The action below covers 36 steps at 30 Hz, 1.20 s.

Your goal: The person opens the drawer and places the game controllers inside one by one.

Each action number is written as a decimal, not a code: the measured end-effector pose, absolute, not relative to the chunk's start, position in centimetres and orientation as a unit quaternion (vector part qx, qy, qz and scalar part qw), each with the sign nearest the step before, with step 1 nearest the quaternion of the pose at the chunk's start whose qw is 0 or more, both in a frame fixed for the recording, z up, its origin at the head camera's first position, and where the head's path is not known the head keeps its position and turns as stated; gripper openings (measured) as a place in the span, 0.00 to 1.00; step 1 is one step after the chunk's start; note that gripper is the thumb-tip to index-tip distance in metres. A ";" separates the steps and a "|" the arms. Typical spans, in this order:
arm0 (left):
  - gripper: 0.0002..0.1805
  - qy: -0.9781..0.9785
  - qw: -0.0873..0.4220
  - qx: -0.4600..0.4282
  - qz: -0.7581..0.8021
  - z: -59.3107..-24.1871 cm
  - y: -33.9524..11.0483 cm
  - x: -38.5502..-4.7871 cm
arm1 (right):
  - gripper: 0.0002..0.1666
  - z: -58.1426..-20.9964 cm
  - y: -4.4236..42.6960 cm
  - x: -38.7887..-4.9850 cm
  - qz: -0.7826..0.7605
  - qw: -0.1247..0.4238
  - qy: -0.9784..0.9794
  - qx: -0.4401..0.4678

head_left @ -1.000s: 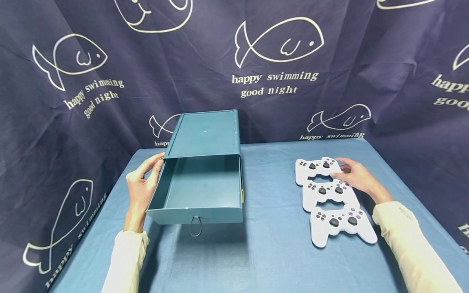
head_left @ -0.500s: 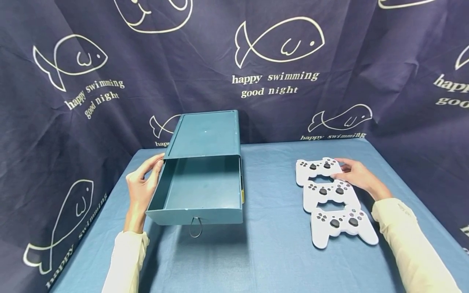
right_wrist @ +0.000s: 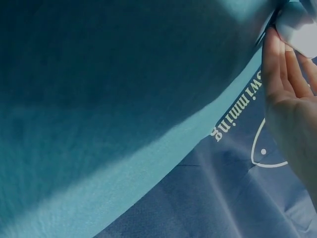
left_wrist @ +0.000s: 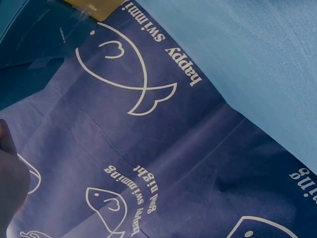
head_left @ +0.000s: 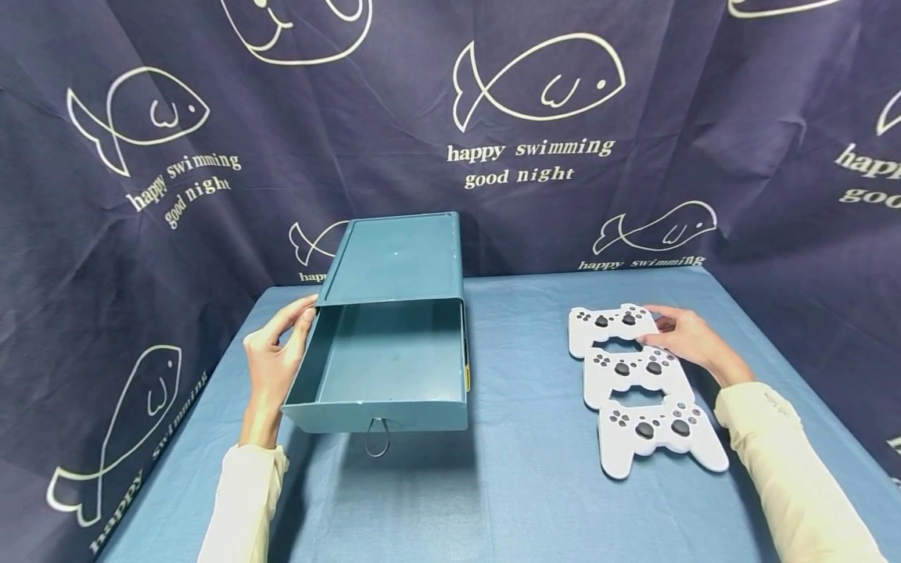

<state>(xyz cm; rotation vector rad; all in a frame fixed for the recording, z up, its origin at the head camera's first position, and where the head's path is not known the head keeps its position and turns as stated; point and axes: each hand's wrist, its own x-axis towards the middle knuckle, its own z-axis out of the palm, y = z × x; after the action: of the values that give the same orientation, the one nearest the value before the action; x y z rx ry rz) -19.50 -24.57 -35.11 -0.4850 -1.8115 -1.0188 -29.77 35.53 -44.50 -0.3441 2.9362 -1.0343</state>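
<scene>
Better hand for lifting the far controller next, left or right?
Likely right: the right hand holds the far controller by its right end. The left hand is across the table, at the left side of the box.

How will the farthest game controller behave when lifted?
The farthest controller will likely stay stiff, since it looks like moulded plastic. Its smooth surface might slip slightly in the right hand gripping its end. It may nudge the middle controller, because they appear to touch.
</scene>
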 end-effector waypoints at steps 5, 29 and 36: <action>0.09 -0.745 0.485 -0.198 -0.414 -35.8 -25.1 -20.1 | 0.41 -44.5 35.5 -29.7 -0.322 -0.001 0.941 -0.107; 0.08 -0.742 0.483 -0.200 -0.419 -34.8 -24.3 -19.2 | 0.44 -43.8 35.0 -29.2 -0.288 -0.041 0.953 -0.089; 0.09 -0.746 0.481 -0.194 -0.418 -35.1 -24.5 -19.3 | 0.42 -43.8 34.8 -29.1 -0.294 -0.080 0.949 -0.078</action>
<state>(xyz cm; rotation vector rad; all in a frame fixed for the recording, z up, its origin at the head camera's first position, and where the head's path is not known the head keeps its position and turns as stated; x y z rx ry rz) -19.34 -24.51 -35.08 -0.4737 -1.8184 -1.0190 -29.10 34.78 -43.83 -0.2579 3.1442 -0.9724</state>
